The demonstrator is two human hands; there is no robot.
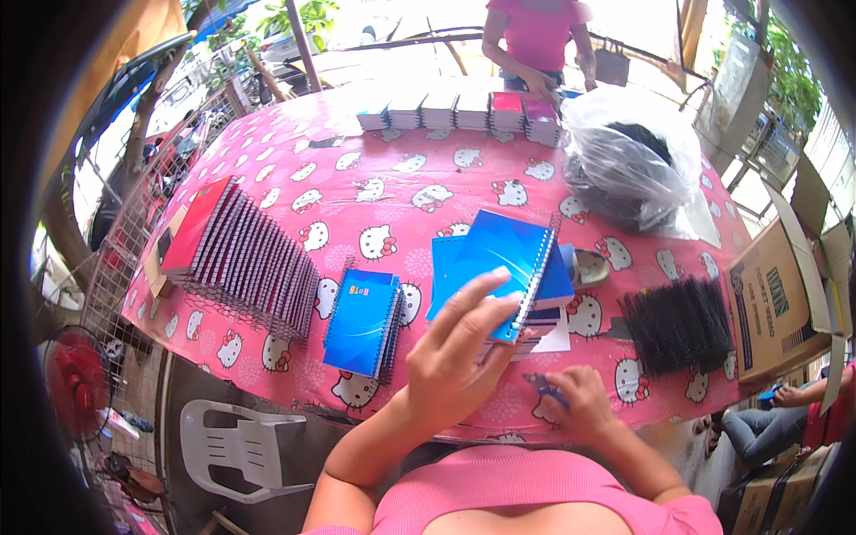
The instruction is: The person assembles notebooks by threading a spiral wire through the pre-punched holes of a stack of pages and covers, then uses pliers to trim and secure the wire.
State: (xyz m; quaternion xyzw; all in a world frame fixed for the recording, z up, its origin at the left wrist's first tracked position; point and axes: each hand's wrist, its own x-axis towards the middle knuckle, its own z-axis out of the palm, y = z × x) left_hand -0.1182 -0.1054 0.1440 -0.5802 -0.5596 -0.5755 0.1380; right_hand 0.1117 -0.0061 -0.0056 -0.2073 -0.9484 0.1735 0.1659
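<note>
Pink worktop (339, 209) patterned with white cartoon cats. White plastic armchair (254, 446) beneath near left edge. Red fan (76, 373) far left, near wire-mesh fence (125, 267). Pink-shirted person (539, 36) standing opposite; seated person in jeans (753, 437), lower right. Sunlit leaves (798, 80), upper right.

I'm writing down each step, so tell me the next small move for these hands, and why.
Probably raise what look like blue-handled pliers, held in the right hand, to the top end of the spiral wire: it seems to poke past the blue notebook, whose cover lies under the left hand's fingers, while the tool sits apart, lower down.
</note>
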